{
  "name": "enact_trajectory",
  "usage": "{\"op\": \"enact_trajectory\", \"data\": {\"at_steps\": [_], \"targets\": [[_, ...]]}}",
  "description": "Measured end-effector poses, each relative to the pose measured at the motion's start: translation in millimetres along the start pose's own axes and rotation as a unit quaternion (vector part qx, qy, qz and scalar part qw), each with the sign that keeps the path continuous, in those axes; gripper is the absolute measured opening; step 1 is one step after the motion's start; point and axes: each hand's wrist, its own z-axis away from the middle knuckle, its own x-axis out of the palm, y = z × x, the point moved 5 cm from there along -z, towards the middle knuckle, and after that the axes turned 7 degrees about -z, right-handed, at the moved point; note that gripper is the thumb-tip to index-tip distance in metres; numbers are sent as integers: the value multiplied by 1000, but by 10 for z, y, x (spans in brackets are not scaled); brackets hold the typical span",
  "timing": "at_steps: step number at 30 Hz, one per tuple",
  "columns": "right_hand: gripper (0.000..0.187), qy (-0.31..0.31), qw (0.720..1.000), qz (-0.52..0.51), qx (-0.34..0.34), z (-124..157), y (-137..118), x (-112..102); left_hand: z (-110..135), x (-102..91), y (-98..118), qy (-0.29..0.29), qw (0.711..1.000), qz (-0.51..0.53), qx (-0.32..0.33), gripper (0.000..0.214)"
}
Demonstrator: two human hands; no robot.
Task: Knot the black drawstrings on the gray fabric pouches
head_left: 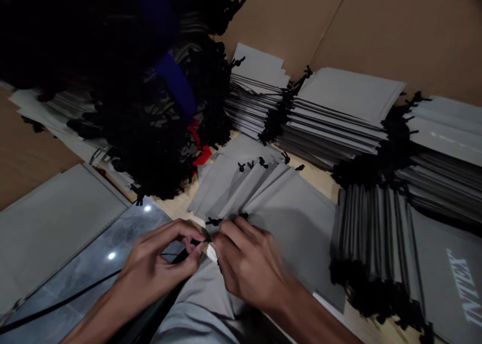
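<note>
Low in the middle of the head view, my left hand (163,256) pinches a short black drawstring cord (197,241) between thumb and forefinger. My right hand (254,261) is closed close against it, its fingertips meeting the same cord. What else the right fingers hold is hidden behind them. Just beyond and under the right hand, grey drawstring bags (297,208) lie fanned out, flat and overlapping. Small black cord knots (261,161) stick out at their far ends.
Stacks of grey bags (342,95) with black cords stand along the brown cardboard wall (380,27). A dark bundle with a blue strap (176,85) rises at left. More bags stand on edge (372,228) at right. The pale tabletop (181,203) ends above a shiny floor (86,283).
</note>
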Motion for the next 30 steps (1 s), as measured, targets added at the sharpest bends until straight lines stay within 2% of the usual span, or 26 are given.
{"op": "enact_trajectory", "data": {"at_steps": [6,11,16,18,21,25,30], "targets": [[26,17,1000,-9,17,23,25,14,15,-34,-131,3,996,40,-75,14],[29,12,999,-13,29,33,24,11,81,-52,-253,20,977,130,-171,11],[29,18,999,-15,21,27,15,-3,154,-17,-307,-5,973,139,-182,16],[28,17,1000,-13,21,24,14,-4,155,-21,-302,-2,979,122,-166,13],[28,12,1000,-12,24,18,15,-3,122,-61,-218,25,991,100,-90,8],[25,2,999,-12,31,13,19,-5,107,-85,-101,50,997,66,-4,18],[20,-5,1000,-4,25,2,9,-22,151,-45,-83,82,996,19,41,28]]}}
